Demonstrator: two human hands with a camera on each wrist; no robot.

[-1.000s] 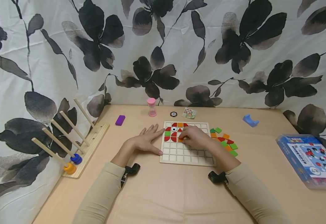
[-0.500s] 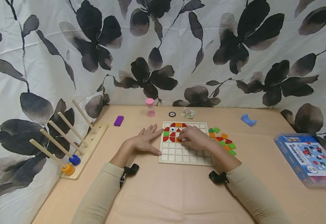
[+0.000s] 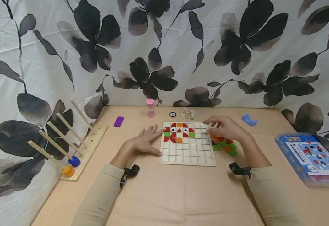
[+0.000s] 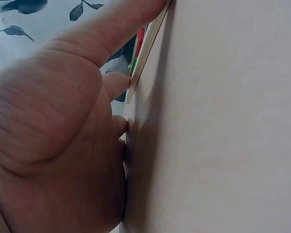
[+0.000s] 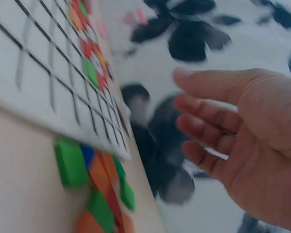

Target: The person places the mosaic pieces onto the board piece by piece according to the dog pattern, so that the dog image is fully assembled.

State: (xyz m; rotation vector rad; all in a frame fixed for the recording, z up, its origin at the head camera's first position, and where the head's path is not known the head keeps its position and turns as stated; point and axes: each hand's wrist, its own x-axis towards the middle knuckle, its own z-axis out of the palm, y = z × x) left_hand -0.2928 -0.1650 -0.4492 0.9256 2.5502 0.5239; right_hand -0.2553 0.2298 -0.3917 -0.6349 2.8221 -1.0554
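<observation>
A pale wooden grid board (image 3: 187,153) lies mid-table. In its upper left squares, red, green and orange tiles (image 3: 179,140) and two eye tiles form a face-like pattern. My left hand (image 3: 144,142) rests spread at the board's left side, its thumb and fingertips at the edge; the left wrist view shows the thumb (image 4: 121,24) against the board's side. Raised by the board's upper right edge, my right hand (image 3: 226,127) has loosely bent fingers. The right wrist view shows nothing between its thumb and fingers (image 5: 203,121). Below it is a heap of loose tiles (image 3: 229,146), partly hidden.
On the left stands a wooden peg rack (image 3: 96,138) with blue and orange rings. Along the back are a purple block (image 3: 118,121), a pink sand timer (image 3: 150,108), a round black-and-white disc (image 3: 172,114), a picture card (image 3: 188,113) and a blue piece (image 3: 249,120). A boxed set (image 3: 312,160) lies right.
My right hand has left the pattern and moved right, over the loose tiles, its fingers now loosened. Tiles it had covered on the board now show. My left hand stays in place.
</observation>
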